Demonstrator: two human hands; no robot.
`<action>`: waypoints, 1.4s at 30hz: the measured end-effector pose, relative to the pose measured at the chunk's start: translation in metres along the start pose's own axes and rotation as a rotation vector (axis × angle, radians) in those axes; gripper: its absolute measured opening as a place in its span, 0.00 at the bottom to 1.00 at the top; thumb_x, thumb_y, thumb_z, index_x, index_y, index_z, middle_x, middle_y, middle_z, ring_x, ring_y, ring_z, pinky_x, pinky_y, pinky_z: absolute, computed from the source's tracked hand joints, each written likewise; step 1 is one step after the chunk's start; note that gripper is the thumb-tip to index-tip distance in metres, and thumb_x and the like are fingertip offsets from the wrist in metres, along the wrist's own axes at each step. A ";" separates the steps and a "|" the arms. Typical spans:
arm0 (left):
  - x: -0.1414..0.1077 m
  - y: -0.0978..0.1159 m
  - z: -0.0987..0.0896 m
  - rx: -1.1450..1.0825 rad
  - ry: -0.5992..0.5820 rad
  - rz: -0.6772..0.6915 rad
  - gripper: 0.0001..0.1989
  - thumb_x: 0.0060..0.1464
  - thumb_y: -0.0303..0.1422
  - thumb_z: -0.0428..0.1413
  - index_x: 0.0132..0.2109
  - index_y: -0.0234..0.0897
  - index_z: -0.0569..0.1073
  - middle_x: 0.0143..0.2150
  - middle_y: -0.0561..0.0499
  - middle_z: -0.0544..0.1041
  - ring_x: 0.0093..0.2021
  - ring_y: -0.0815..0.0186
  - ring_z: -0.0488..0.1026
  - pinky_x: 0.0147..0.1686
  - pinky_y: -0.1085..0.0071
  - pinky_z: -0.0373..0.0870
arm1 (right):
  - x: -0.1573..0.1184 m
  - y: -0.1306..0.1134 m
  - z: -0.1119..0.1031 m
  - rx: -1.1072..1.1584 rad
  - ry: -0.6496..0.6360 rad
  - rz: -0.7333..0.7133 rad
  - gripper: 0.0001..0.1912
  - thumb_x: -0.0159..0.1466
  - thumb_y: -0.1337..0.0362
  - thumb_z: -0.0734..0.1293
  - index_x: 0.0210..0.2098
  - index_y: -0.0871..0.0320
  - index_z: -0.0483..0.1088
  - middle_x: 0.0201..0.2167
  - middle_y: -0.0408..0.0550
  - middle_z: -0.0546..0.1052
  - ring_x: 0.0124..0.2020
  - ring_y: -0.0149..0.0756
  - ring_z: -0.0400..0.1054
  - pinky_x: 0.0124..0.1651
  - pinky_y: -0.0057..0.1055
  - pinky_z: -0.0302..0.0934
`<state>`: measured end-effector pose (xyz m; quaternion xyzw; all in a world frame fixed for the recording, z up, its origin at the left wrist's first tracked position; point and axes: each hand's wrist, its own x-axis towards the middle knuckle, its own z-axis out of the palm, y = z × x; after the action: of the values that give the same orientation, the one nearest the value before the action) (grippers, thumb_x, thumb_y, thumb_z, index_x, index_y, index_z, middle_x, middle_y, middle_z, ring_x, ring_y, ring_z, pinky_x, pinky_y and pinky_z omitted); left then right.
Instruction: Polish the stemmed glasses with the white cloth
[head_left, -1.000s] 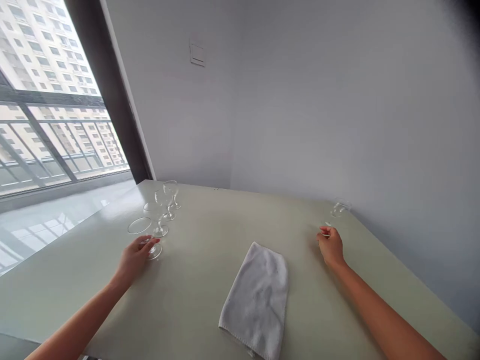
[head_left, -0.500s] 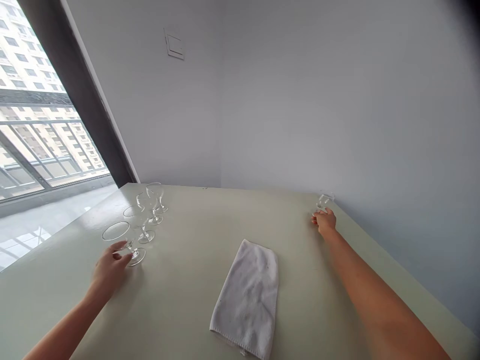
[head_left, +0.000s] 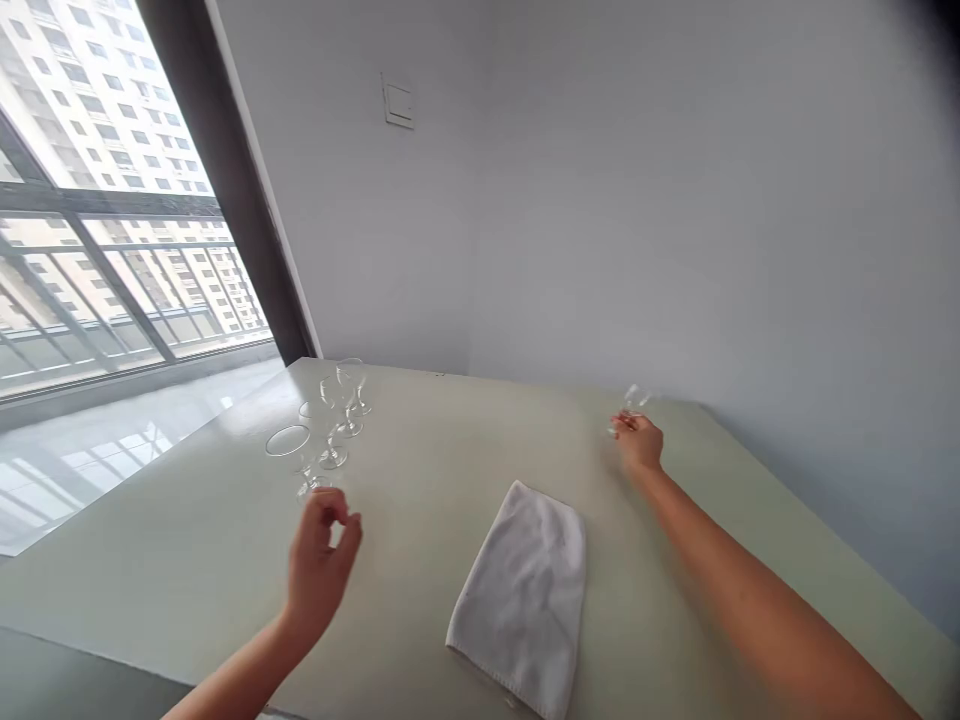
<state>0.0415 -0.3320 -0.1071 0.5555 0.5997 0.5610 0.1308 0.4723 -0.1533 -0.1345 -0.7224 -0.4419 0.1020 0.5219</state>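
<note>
1. Left hand (head_left: 319, 560) raised just above the table (head_left: 187, 560), fingers (head_left: 330, 505) curled loosely together, thumb and forefinger close but pinching nothing visible.
2. Nearest glass (head_left: 294, 452) just beyond those fingertips, upright, wide rim facing up, foot on the table; contact with the hand not clear, seemingly a small gap.
3. Behind it, a row of three more stemmed glasses (head_left: 343, 405) running off toward the far left corner, near the window (head_left: 112, 220).
4. Right hand (head_left: 639, 442) stretched far out across the table toward the right wall (head_left: 712, 200), arm long and low over the surface.
5. Right fingers (head_left: 624, 424) bunched around the stem of a small glass (head_left: 634, 399), clamped on it; bowl tilted, poking up past the knuckles.
6. That small glass well apart from the row on the left, close to the table's far right edge.
7. White towel (head_left: 525, 590) lying flat, folded, between the two arms, nearer the right forearm, touched by neither hand.
8. Wall switch (head_left: 397, 103) high on the back wall, above the corner.
9. Apartment blocks and a railing bright through the window at left.
</note>
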 end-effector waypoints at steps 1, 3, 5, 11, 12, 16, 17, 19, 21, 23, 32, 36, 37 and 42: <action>-0.004 0.006 0.006 -0.016 -0.074 0.082 0.04 0.49 0.31 0.51 0.33 0.39 0.62 0.31 0.54 0.63 0.30 0.70 0.62 0.30 0.73 0.61 | -0.018 -0.019 0.009 0.053 -0.076 -0.024 0.17 0.54 0.63 0.60 0.40 0.65 0.70 0.35 0.56 0.75 0.26 0.32 0.68 0.26 0.28 0.63; -0.010 0.018 0.017 -0.018 -0.216 0.187 0.02 0.51 0.30 0.50 0.35 0.39 0.65 0.34 0.52 0.65 0.31 0.70 0.63 0.32 0.73 0.62 | -0.066 -0.058 0.023 0.134 -0.240 -0.087 0.15 0.54 0.60 0.63 0.37 0.61 0.72 0.35 0.51 0.76 0.24 0.30 0.68 0.27 0.27 0.63; -0.014 0.028 0.027 -0.009 -0.300 0.199 0.07 0.52 0.30 0.50 0.40 0.41 0.68 0.37 0.50 0.68 0.30 0.70 0.63 0.31 0.72 0.63 | -0.121 -0.097 0.029 0.303 -0.523 -0.160 0.18 0.55 0.59 0.64 0.43 0.59 0.70 0.34 0.48 0.77 0.26 0.30 0.68 0.29 0.27 0.64; -0.019 0.040 0.038 -0.155 -0.331 -0.010 0.18 0.49 0.37 0.55 0.48 0.42 0.69 0.44 0.47 0.70 0.31 0.69 0.65 0.30 0.71 0.66 | -0.237 -0.159 0.021 0.356 -0.958 -0.446 0.23 0.59 0.64 0.61 0.54 0.54 0.62 0.35 0.45 0.77 0.32 0.33 0.69 0.35 0.30 0.64; -0.020 0.039 0.037 -0.203 -0.319 -0.055 0.16 0.50 0.38 0.54 0.47 0.41 0.70 0.43 0.47 0.70 0.32 0.69 0.66 0.31 0.71 0.66 | -0.244 -0.161 0.021 0.316 -0.952 -0.484 0.23 0.59 0.64 0.61 0.55 0.54 0.61 0.36 0.46 0.77 0.32 0.33 0.69 0.36 0.30 0.64; -0.018 0.027 0.025 -0.314 -0.312 -0.148 0.13 0.51 0.39 0.53 0.41 0.38 0.71 0.42 0.46 0.72 0.38 0.65 0.69 0.37 0.69 0.67 | -0.251 -0.162 0.026 0.268 -0.953 -0.603 0.25 0.60 0.65 0.59 0.57 0.52 0.57 0.42 0.46 0.75 0.33 0.33 0.69 0.37 0.31 0.64; -0.017 0.022 0.019 -0.294 -0.305 -0.178 0.14 0.50 0.40 0.54 0.42 0.38 0.71 0.42 0.47 0.72 0.38 0.65 0.70 0.37 0.69 0.67 | -0.249 -0.160 0.026 0.262 -0.951 -0.641 0.25 0.60 0.66 0.59 0.57 0.51 0.56 0.44 0.46 0.74 0.34 0.32 0.68 0.37 0.31 0.64; -0.012 0.009 0.006 -0.224 -0.251 -0.257 0.17 0.48 0.43 0.54 0.43 0.38 0.69 0.41 0.47 0.74 0.35 0.65 0.70 0.35 0.69 0.66 | -0.244 -0.156 0.021 0.225 -0.938 -0.704 0.25 0.60 0.66 0.58 0.57 0.48 0.56 0.49 0.46 0.71 0.35 0.32 0.68 0.39 0.32 0.65; -0.007 -0.007 -0.010 -0.170 -0.175 -0.330 0.20 0.46 0.45 0.55 0.43 0.37 0.67 0.39 0.46 0.76 0.35 0.64 0.71 0.34 0.69 0.66 | -0.236 -0.147 0.011 0.146 -0.905 -0.727 0.24 0.61 0.66 0.57 0.56 0.48 0.56 0.49 0.46 0.70 0.37 0.33 0.67 0.40 0.34 0.65; -0.003 -0.023 -0.028 -0.123 -0.107 -0.377 0.22 0.45 0.47 0.55 0.42 0.37 0.66 0.38 0.45 0.76 0.37 0.62 0.71 0.33 0.68 0.65 | -0.227 -0.131 0.001 0.030 -0.835 -0.766 0.23 0.61 0.66 0.56 0.56 0.49 0.57 0.49 0.47 0.70 0.41 0.36 0.67 0.44 0.39 0.64; 0.001 -0.056 -0.072 0.315 0.020 -0.552 0.24 0.43 0.51 0.53 0.43 0.38 0.68 0.38 0.47 0.76 0.34 0.57 0.72 0.30 0.66 0.63 | -0.219 -0.061 -0.035 -0.561 -0.690 -0.769 0.27 0.64 0.52 0.54 0.55 0.63 0.62 0.55 0.62 0.64 0.53 0.53 0.59 0.50 0.51 0.57; 0.007 -0.057 -0.071 0.374 0.025 -0.575 0.23 0.44 0.51 0.52 0.43 0.41 0.67 0.38 0.47 0.75 0.37 0.56 0.72 0.31 0.65 0.63 | -0.231 -0.064 -0.044 -0.568 -0.776 -0.693 0.34 0.62 0.47 0.53 0.58 0.66 0.58 0.58 0.66 0.59 0.58 0.57 0.52 0.53 0.53 0.52; 0.008 -0.057 -0.070 0.387 0.026 -0.573 0.23 0.44 0.51 0.52 0.43 0.41 0.67 0.38 0.47 0.75 0.37 0.55 0.72 0.31 0.65 0.63 | -0.233 -0.065 -0.045 -0.551 -0.806 -0.672 0.34 0.62 0.46 0.53 0.58 0.66 0.57 0.58 0.66 0.58 0.59 0.57 0.50 0.54 0.54 0.51; 0.011 -0.051 -0.068 0.413 0.021 -0.579 0.22 0.44 0.51 0.52 0.42 0.42 0.67 0.40 0.49 0.75 0.40 0.55 0.71 0.31 0.65 0.63 | -0.243 -0.067 -0.037 -0.479 -0.939 -0.624 0.34 0.63 0.46 0.52 0.61 0.63 0.52 0.61 0.64 0.51 0.62 0.59 0.39 0.57 0.57 0.45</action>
<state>-0.0416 -0.3466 -0.1211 0.3715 0.8343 0.3733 0.1631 0.3160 -0.3549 -0.1386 -0.5339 -0.8262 0.1496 0.1000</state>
